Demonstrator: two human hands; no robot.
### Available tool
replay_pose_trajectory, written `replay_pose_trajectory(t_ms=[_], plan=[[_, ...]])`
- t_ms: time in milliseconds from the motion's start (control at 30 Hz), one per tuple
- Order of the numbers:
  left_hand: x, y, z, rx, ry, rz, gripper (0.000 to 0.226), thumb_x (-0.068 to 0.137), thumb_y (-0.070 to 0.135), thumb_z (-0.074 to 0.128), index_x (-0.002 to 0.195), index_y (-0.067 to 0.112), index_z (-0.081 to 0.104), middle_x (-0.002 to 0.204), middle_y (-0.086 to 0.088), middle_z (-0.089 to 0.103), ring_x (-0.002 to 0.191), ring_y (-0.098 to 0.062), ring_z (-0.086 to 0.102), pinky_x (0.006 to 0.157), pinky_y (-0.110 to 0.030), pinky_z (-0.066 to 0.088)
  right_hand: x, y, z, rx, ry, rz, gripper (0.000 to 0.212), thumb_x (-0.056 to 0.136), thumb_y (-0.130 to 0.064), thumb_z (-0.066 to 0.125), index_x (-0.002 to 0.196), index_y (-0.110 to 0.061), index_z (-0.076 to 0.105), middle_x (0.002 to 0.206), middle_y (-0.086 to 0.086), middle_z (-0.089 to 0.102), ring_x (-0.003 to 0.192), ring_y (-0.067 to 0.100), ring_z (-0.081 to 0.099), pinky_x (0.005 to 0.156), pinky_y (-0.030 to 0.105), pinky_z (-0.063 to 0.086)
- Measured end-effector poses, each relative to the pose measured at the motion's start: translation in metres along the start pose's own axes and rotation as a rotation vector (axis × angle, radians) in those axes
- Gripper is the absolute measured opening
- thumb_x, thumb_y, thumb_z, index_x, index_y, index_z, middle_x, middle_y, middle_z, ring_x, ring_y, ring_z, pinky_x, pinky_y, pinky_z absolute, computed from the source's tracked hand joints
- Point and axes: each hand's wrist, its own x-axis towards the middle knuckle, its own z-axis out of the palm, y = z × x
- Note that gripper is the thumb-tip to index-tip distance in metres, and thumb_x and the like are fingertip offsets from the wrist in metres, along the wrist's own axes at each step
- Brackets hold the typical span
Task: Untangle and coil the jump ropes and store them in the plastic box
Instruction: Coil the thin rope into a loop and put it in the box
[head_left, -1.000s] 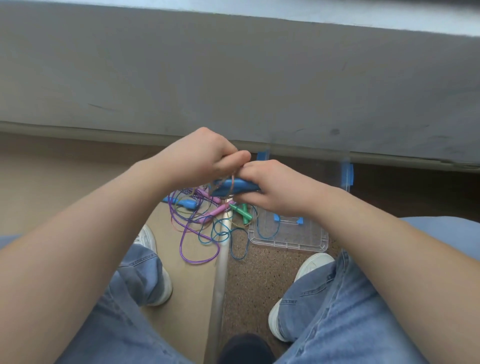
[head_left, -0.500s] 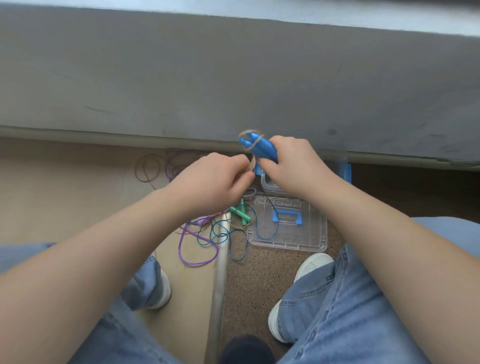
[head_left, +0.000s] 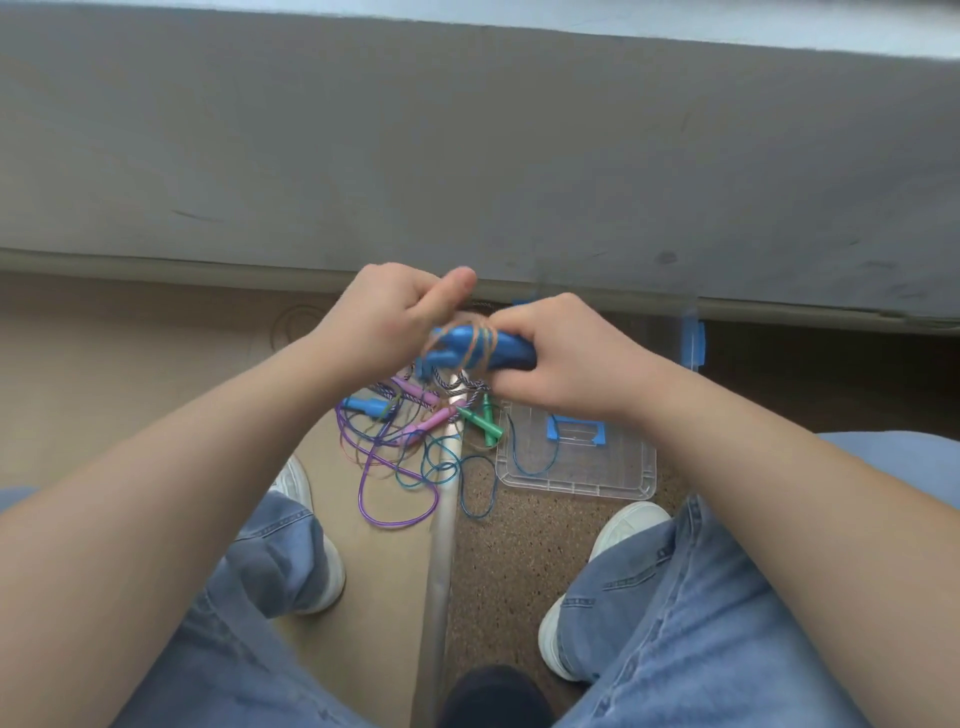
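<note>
Jump ropes (head_left: 410, 447) lying in a loose tangle on the floor (head_left: 130, 374), just beyond the two white shoes: purple, teal and braided cords crossing one another, with pink handles (head_left: 423, 423), green handles (head_left: 485, 423) and a small blue handle (head_left: 363, 404) showing among them. Straddling a pale strip (head_left: 441, 545) between tan flooring and speckled brown flooring. One teal loop trailing over the edge of the clear plastic lid (head_left: 576, 467), lying flat to the right of the tangle with a blue latch on top. Plastic box itself mostly hidden behind the hands; only blue clips near the grey wall (head_left: 467, 156) visible.

Held up above the pile: a pair of blue handles (head_left: 480, 351), lying roughly level, wrapped round the middle with several turns of thin tan cord. Right hand (head_left: 566, 358) closed around the right end of these handles. Left hand (head_left: 395, 317) curled into a closed grip at the left end, thumb raised, apparently pinching the tan cord, though contact blurred. Denim-clad knees framing the bottom of the view.
</note>
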Motion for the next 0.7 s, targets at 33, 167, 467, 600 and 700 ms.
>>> replay_pose_trajectory(t_ms=[33, 167, 467, 600, 700], plan=[[-0.001, -0.001, 0.003, -0.031, 0.023, -0.049, 0.057, 0.103, 0.047, 0.041, 0.059, 0.010, 0.044, 0.048, 0.004, 0.031, 0.048, -0.011, 0.027, 0.053, -0.034, 0.028, 0.001, 0.001, -0.001, 0.025, 0.075, 0.043, 0.020, 0.076, -0.016, 0.069, 0.066, -0.020, 0.052, 0.055, -0.003, 0.047, 0.056, 0.015, 0.044, 0.055, 0.025, 0.036], [-0.011, 0.007, 0.022, 0.020, 0.039, -0.016, 0.021, 0.105, 0.031, 0.037, 0.089, 0.020, 0.045, 0.062, 0.006, 0.052, 0.061, -0.023, 0.049, 0.056, -0.039, 0.032, 0.007, 0.012, -0.001, 0.004, 0.267, 0.221, 0.014, 0.080, -0.019, 0.065, 0.072, -0.012, 0.055, 0.061, 0.001, 0.052, 0.061, 0.023, 0.047, 0.058, 0.036, 0.034], [-0.018, 0.015, 0.020, 0.517, -0.136, 0.397, 0.041, 0.093, 0.050, 0.028, 0.072, 0.020, 0.044, 0.055, 0.002, 0.037, 0.058, -0.033, 0.047, 0.053, -0.036, 0.041, 0.009, 0.031, 0.010, -0.213, 0.093, 0.370, 0.015, 0.085, -0.023, 0.058, 0.074, -0.019, 0.049, 0.077, 0.003, 0.053, 0.081, 0.032, 0.055, 0.065, 0.033, 0.037], [-0.016, 0.017, 0.004, 0.628, -0.078, 0.555, 0.048, 0.088, 0.060, 0.035, 0.070, 0.022, 0.058, 0.055, 0.003, 0.049, 0.056, -0.028, 0.056, 0.048, -0.029, 0.039, 0.004, 0.022, 0.020, -0.301, -0.096, 0.247, 0.027, 0.085, -0.023, 0.057, 0.067, -0.024, 0.036, 0.070, -0.004, 0.045, 0.079, 0.030, 0.055, 0.063, 0.032, 0.036], [-0.009, 0.014, -0.010, 0.423, -0.035, 0.486, 0.050, 0.080, 0.069, 0.048, 0.064, 0.024, 0.061, 0.053, 0.006, 0.051, 0.052, -0.018, 0.049, 0.049, -0.028, 0.039, 0.001, 0.013, 0.014, -0.276, -0.184, 0.078, 0.022, 0.083, -0.022, 0.061, 0.070, -0.027, 0.045, 0.061, -0.009, 0.045, 0.065, 0.015, 0.047, 0.060, 0.032, 0.037]])
